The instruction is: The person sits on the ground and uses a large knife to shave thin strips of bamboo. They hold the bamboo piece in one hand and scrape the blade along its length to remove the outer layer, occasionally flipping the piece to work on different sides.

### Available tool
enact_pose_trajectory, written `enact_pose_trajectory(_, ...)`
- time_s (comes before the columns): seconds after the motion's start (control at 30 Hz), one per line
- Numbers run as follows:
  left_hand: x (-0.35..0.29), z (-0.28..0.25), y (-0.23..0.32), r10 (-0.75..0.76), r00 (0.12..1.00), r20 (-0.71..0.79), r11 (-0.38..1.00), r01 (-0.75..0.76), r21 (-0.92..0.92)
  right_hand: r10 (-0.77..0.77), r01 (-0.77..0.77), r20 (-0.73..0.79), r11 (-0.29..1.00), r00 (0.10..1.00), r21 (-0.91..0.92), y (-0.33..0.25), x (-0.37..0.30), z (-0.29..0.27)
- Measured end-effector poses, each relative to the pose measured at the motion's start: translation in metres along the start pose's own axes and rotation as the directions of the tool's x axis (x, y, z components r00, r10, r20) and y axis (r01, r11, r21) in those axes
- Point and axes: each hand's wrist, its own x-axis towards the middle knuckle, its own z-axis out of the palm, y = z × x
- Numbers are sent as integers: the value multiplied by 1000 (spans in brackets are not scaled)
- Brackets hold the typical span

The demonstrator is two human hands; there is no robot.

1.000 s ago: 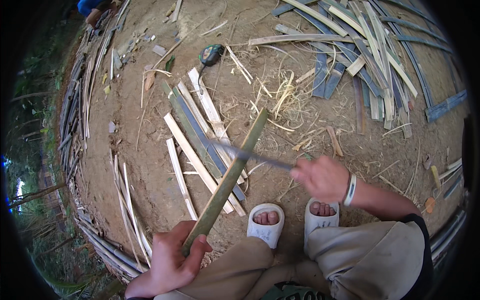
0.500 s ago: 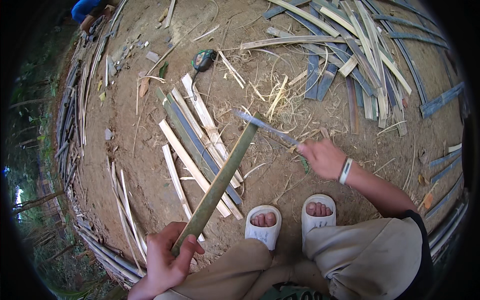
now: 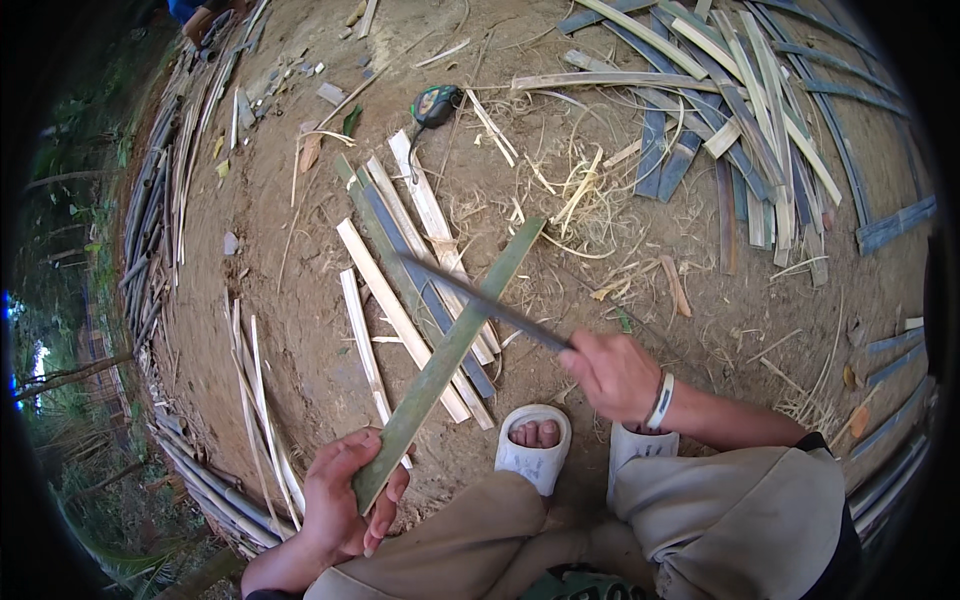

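Observation:
A green bamboo strip slants up and away from my left hand, whose fingers are closed around its near end. My right hand, with a white band at the wrist, grips the handle of a long, narrow knife. The dark blade crosses over the strip in its upper half and points to the left. Whether it touches the strip I cannot tell. Beneath them, several split bamboo strips, some pale and some green or dark, lie side by side on the ground.
A tape measure lies beyond the strips. A large pile of bamboo slats spreads at the far right, beside curly shavings. Bamboo poles line the left edge. My sandalled foot is close below. Another person shows at the far left.
The knife has come from the strip's far tip back toward me, and its blade now crosses lower on the strip. My right hand has moved nearer and slightly left. The view has shifted slightly.

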Motion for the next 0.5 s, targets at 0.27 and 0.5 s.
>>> enact_pose_trajectory(0.27, 5, -8, -11, -38, 999, 18, 998, 39, -41, -79, 82, 55, 995, 995, -57, -27, -6, -5)
enact_pose_trajectory(0.5, -1, 4, -11, -6, 997, 80, 999, 3, 44, -1, 6, 35, 987, 999, -158, -10, 0, -16)
